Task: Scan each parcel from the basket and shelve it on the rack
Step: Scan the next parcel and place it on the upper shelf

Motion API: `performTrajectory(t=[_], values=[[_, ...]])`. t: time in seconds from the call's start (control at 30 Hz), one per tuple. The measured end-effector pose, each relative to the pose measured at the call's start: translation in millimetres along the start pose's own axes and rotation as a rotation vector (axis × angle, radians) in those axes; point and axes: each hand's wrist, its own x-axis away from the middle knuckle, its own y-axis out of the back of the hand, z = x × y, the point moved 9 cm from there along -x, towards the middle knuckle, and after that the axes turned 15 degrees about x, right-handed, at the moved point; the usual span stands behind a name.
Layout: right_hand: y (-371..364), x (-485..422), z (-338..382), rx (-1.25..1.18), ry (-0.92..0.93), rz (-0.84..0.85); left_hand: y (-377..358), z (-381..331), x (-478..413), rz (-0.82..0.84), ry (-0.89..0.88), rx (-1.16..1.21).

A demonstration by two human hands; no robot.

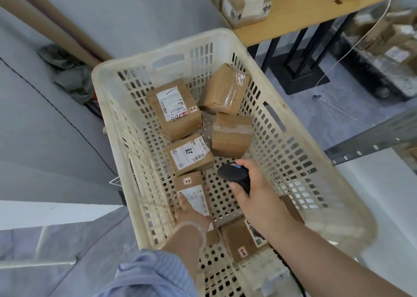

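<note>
Several parcels [178,109] in basket [162,46], grey floor [316,116] — left grip [189,215] pinching a parcel [194,183], right grip [248,190] clasping scanner [234,176], wooden shelf [304,14] beyond.

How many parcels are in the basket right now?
6: far-left parcel, far-right parcel, centre parcel, centre-right parcel, labelled parcel under the left hand, near parcel beneath the right forearm. A seventh may hide behind that forearm.
</note>
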Motion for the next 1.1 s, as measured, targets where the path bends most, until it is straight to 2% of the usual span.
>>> performTrajectory(t=[0.33,0.63,0.87,1.1], values=[[0,-2,-12,-0.013,-0.015,0.002,-1,-12,-15,0.017,-0.218,-0.134],[-2,-2,-27,-0.053,-0.046,0.016,-8,-18,-23,0.039,-0.283,-0.179],[-2,-2,-30,-0.056,-0.054,0.017,-15,-22,-20,0.148,-0.3,-0.093],[4,-2,-32,-0.065,-0.06,0.002,-11,-29,-12,0.159,-0.339,-0.093]])
